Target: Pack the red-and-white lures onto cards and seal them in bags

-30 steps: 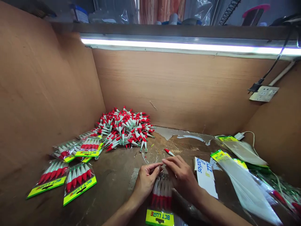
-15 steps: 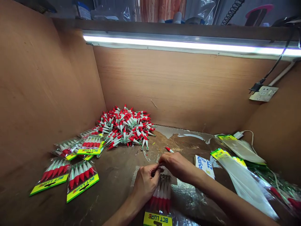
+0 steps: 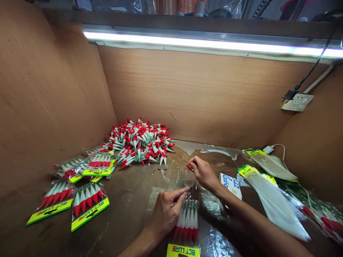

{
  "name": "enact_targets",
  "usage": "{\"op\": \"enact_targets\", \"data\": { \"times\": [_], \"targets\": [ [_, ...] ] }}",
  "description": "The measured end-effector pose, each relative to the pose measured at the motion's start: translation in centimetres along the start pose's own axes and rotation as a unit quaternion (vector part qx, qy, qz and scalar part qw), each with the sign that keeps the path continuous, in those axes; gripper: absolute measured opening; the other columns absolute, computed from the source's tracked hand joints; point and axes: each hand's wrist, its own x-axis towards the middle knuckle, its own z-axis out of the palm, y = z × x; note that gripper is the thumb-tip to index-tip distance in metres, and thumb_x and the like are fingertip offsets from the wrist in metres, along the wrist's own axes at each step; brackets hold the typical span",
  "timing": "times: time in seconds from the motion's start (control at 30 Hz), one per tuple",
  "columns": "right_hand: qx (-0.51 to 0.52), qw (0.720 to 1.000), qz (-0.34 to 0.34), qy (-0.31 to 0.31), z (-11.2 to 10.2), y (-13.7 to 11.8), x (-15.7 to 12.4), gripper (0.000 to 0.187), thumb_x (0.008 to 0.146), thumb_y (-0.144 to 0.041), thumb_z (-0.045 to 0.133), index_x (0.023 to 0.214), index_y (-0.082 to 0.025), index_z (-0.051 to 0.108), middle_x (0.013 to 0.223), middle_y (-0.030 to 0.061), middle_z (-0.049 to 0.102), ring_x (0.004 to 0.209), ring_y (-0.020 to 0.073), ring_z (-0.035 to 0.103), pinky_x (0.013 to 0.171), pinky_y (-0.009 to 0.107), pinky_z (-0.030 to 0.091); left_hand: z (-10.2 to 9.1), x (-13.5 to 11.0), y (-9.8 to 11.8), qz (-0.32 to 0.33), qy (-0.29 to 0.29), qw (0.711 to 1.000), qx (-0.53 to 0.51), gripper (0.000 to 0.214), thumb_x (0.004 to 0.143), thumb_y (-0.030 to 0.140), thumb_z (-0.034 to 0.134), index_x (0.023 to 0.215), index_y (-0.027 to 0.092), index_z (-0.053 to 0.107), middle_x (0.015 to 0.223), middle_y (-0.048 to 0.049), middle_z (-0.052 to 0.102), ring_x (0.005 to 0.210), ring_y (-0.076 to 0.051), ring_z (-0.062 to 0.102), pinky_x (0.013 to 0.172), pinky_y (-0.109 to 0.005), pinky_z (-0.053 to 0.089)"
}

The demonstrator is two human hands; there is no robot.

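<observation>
A clear plastic bag with a yellow BCT LURE header (image 3: 183, 250) lies in front of me, header toward me. Inside it, several red-and-white fishing lures (image 3: 188, 219) sit side by side, hooks pointing away. My left hand (image 3: 168, 207) pinches the bag's far end between thumb and forefinger. Beyond the bag, my right hand (image 3: 205, 174) has its fingertips closed on a single lure (image 3: 189, 166), whose red end sticks out to the left; the rest is hidden by the fingers.
A heap of loose lures (image 3: 142, 141) lies at the back left. Filled packets (image 3: 89, 200) are spread at the left. Flat unfilled bags (image 3: 276, 203) and a handwritten card (image 3: 230, 185) lie at the right. A socket (image 3: 298, 102) hangs on the back wall.
My right hand has left the bag's mouth and moved away from me to the single lure, which it now grips. The left hand stays at the bag. The view has shifted slightly.
</observation>
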Motion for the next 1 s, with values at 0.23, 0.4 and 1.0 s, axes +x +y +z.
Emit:
{"op": "enact_targets", "data": {
  "times": [0.23, 0.4, 1.0],
  "targets": [
    [0.029, 0.994, -0.092, 0.052, -2.2, -1.3, -2.8, 0.017, 0.099, -0.03, 0.051, 0.101, -0.02, 0.065, 0.098, 0.0085, 0.066, 0.092, 0.0213, 0.06, 0.08, 0.032, 0.045, 0.2, 0.4, -0.5, -0.018, 0.028, 0.999, -0.021, 0.032, 0.095, 0.036, 0.058, 0.12, 0.024, 0.073, 0.116, -0.0065, 0.074, 0.101, -0.03, 0.072, 0.086, -0.033, 0.054],
    [-0.081, 0.972, -0.219, -0.013, -0.5, -2.9, -4.3, 0.018, 0.097, -0.028, 0.056, 0.109, -0.018, 0.064, 0.101, 0.0102, 0.066, 0.092, 0.0231, 0.058, 0.083, 0.036, 0.044, 0.1, 0.4, 0.2, 0.011, 0.036, 0.999, 0.025, 0.034, 0.094, 0.027, 0.056, 0.124, 0.023, 0.071, 0.111, -0.0044, 0.076, 0.091, -0.028, 0.072, 0.077, -0.028, 0.052],
    [0.088, 0.986, -0.035, 0.139, -4.8, -0.5, -2.4, 0.023, 0.099, -0.034, 0.052, 0.095, -0.018, 0.068, 0.087, 0.0062, 0.066, 0.074, 0.0177, 0.059, 0.067, 0.028, 0.046, 0.3, 1.0, -1.6, -0.042, 0.051, 0.991, -0.121, 0.039, 0.094, 0.04, 0.058, 0.123, 0.016, 0.07, 0.107, -0.012, 0.077, 0.095, -0.028, 0.075, 0.084, -0.035, 0.058]
  ]
}}
